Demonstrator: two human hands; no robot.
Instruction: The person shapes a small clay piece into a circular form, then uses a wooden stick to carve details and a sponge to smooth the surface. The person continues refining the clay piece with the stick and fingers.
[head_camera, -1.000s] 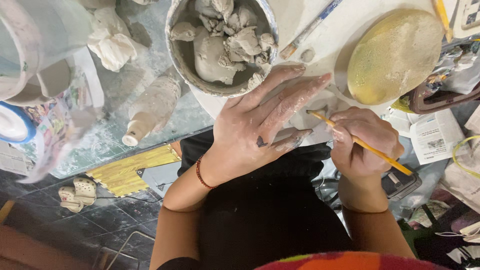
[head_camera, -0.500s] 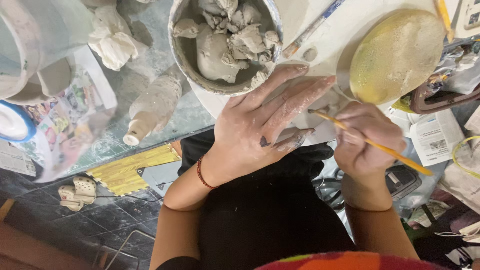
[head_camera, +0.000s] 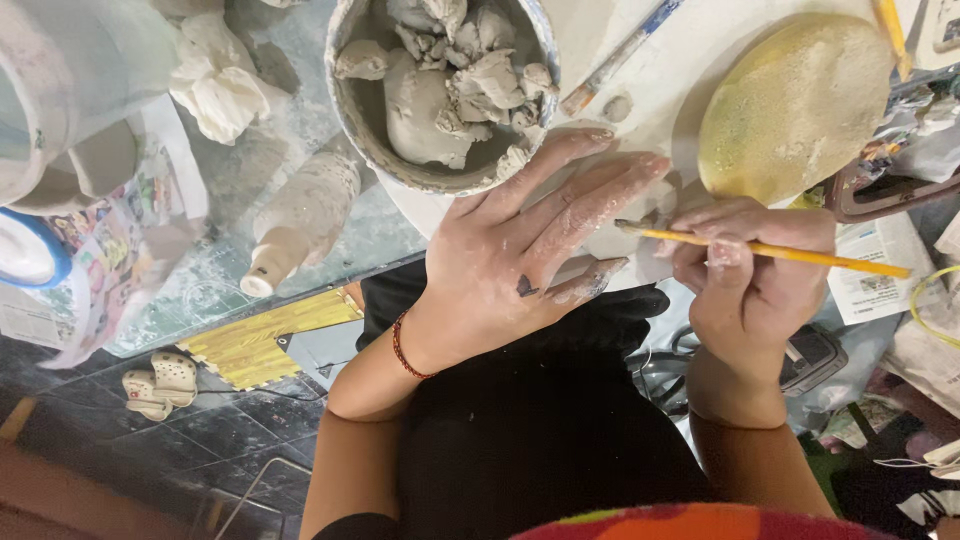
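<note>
My left hand (head_camera: 520, 250), smeared with grey clay, lies flat with fingers spread on a pale clay piece on the white board (head_camera: 700, 70). The clay piece is mostly hidden under the fingers. My right hand (head_camera: 750, 270) is closed around a thin yellow-handled tool (head_camera: 800, 252), whose tip points left toward my left fingertips. A grey bowl (head_camera: 365, 130) full of clay lumps stands just above my left hand.
A yellow-green sponge (head_camera: 795, 100) rests on the board at the right. A blue-handled brush (head_camera: 625, 55) lies beside the bowl. A clay-coated bottle (head_camera: 300, 220) and crumpled white cloth (head_camera: 220, 90) sit on the glass tabletop at the left. Papers and clutter fill the right edge.
My right hand has tilted the yellow tool from a slant to nearly level and shifted slightly up. My left hand stays pressed on the clay.
</note>
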